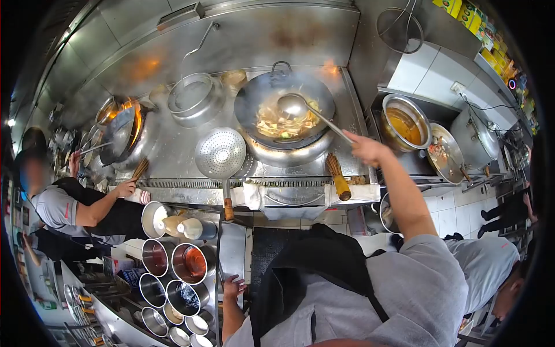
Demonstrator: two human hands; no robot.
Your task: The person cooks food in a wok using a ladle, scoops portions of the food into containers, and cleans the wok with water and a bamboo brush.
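Note:
Closed around the handle of a ladle (pixel 329 122), my right hand (pixel 369 148) is at the right of the stove. The ladle's bowl rests over sliced food (pixel 277 122) in a steaming black wok (pixel 247 107). Low beside the metal side counter, my left hand (pixel 233 286) has its fingers partly apart, and nothing shows in it. A perforated skimmer (pixel 220 153) lies left of the wok. A bamboo brush (pixel 339 179) with a yellow handle lies on the stove's front edge by a folded cloth (pixel 359 195).
At the left, a co-worker (pixel 55 205) handles a flaming wok (pixel 118 136). Metal pots of sauces (pixel 189 263) stand at lower left. A pot of amber liquid (pixel 406 126) and a pan (pixel 445 155) are at right. Another person (pixel 483 266) bends at lower right.

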